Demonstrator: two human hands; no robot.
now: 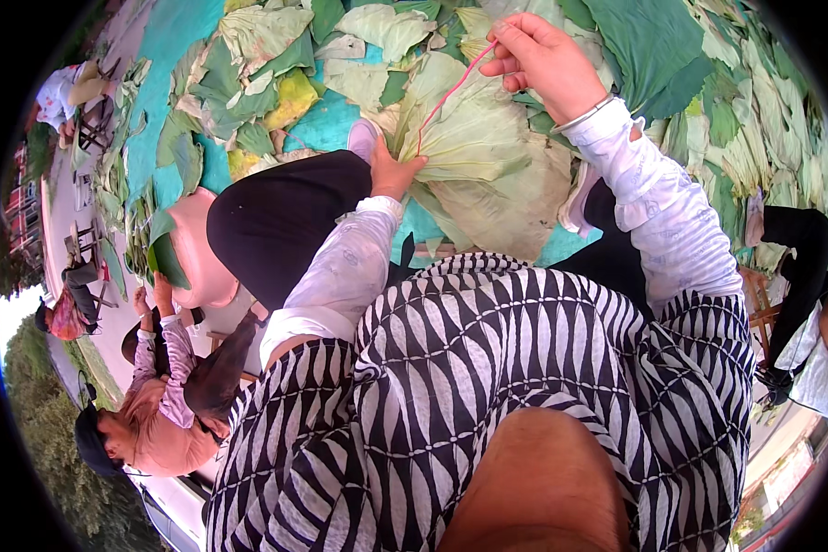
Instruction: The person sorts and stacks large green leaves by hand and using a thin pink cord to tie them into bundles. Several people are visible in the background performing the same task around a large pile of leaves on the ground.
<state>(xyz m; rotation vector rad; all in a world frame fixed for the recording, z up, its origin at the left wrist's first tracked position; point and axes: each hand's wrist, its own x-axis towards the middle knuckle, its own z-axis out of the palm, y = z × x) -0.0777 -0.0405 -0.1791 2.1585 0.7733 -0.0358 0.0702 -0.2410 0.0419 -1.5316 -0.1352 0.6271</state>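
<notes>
My left hand [395,168] grips the edge of a pale green lotus leaf [479,127], its thumb lying on top. A pink cord [448,96] rises from the leaf beside that thumb. Its upper end is pinched between the thumb and fingers of my right hand [535,58], which is lifted above the leaf to the right. The cord bows slightly between the two hands. Whether it is threaded through the leaf or only held against it, I cannot tell. Beneath lies a larger, browner dried leaf [504,207], reaching back towards my lap.
Many more leaves [269,34] spread over a turquoise sheet [179,34], with dark green ones [652,41] at the upper right. A pink tub [203,255] stands left of my knee. Beside it a seated person [159,428] handles a green leaf [165,248]. Others sit farther off.
</notes>
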